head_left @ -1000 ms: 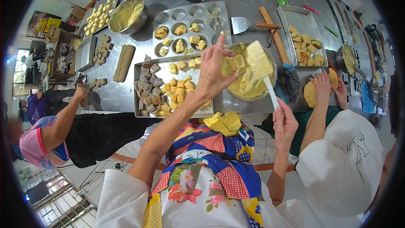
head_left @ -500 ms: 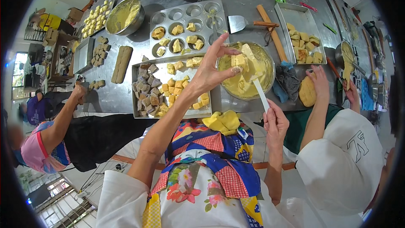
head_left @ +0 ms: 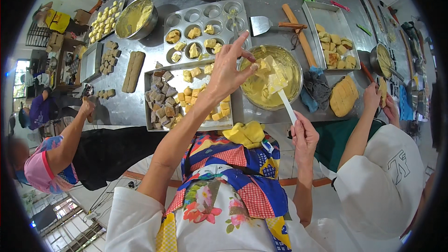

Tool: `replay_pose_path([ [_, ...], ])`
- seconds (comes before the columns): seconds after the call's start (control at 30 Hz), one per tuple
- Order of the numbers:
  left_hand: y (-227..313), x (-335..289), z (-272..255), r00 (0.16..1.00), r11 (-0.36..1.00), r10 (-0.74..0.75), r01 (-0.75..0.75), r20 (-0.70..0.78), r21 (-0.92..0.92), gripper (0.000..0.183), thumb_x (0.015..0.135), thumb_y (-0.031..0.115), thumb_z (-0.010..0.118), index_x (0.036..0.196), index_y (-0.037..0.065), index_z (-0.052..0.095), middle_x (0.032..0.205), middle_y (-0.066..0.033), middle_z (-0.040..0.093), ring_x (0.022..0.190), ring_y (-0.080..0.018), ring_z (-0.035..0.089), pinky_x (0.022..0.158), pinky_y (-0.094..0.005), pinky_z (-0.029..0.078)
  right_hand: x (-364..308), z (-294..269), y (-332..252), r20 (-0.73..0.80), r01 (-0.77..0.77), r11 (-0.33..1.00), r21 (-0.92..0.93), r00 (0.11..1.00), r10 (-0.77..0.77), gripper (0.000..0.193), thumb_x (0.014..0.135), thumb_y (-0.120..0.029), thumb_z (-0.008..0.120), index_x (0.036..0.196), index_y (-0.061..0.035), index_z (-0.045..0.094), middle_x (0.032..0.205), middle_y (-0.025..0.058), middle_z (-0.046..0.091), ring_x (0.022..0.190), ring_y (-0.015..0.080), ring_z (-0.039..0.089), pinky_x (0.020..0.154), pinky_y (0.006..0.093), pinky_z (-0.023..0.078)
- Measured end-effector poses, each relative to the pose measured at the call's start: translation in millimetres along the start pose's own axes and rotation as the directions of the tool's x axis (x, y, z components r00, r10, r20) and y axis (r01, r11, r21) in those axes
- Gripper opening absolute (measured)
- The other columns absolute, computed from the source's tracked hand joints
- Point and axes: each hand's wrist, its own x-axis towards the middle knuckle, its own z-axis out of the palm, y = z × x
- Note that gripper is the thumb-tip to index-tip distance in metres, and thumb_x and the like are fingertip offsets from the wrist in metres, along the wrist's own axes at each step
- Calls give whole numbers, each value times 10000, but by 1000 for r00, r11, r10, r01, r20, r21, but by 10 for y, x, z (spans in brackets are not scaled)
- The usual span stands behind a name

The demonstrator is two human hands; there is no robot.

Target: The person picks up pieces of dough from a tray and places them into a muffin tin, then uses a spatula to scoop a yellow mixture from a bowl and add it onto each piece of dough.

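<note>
My left hand [head_left: 231, 67] reaches over a metal bowl [head_left: 300, 84] of pale yellow batter. Its thumb and a finger close on the near side of a batter-coated yellow cake piece [head_left: 264, 66], while the index finger points up. My right hand [head_left: 305, 133] grips the handle of a white spatula [head_left: 285, 101]. The batter-smeared blade lies over the bowl, just below and right of the piece. Left of the bowl, a rectangular tray [head_left: 191, 127] holds yellow cubes [head_left: 188, 95] and greyish-brown cubes [head_left: 161, 93].
Behind the tray is a muffin pan [head_left: 192, 15] with coated pieces in some cups. A wide scraper [head_left: 260, 25], a rolling pin [head_left: 298, 32], a cloth [head_left: 318, 91] and a sliced yellow loaf [head_left: 344, 95] lie around the bowl. Co-workers' hands work at left [head_left: 87, 106] and right [head_left: 372, 97].
The spatula blade has come down and away from the cake piece, its face now showing. My left hand has shifted slightly left. The right-hand co-worker's hand has left the yellow loaf.
</note>
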Motion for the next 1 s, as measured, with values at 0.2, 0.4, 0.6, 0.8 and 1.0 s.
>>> replay_pose_path([
  [0.2,148,-61,19,999,993,-17,11,49,118,815,709,135,726,1400,70,299,960,-65,644,1105,-262,465,987,-417,301,35,-14,7,4,51,995,-88,999,-51,257,940,-149,515,1153,-39,608,661,-31,484,512,-1,348,442,146,248],
  [0.4,-115,-64,32,982,982,-114,134,152,-130,771,691,121,719,1363,52,346,989,-89,624,1061,-262,506,975,-413,341,39,-81,-12,83,200,950,-240,979,-185,253,929,-65,515,1162,-8,598,717,-5,492,638,61,421,549,195,339],
  [0.6,-129,-232,103,988,995,-87,93,125,-40,745,678,113,715,1340,66,374,974,-94,602,1061,-270,495,972,-411,341,9,-114,43,150,263,910,-322,963,-225,252,921,-48,518,1157,-28,605,729,7,498,639,66,427,549,204,345],
  [0.8,-189,-271,320,996,998,1,5,94,-59,740,659,124,703,1324,70,383,985,-95,598,1058,-265,498,969,-402,341,-34,-208,45,100,211,908,-362,977,-187,233,907,-46,538,1124,-25,617,724,16,516,622,71,420,535,210,345],
  [1.0,-317,-328,431,994,972,-99,109,55,-210,776,632,100,667,1344,70,360,994,-98,591,1014,-233,551,999,-397,354,65,-120,-1,105,288,868,-404,957,-269,215,876,-7,551,1076,-33,626,696,51,498,577,101,417,515,255,354],
])
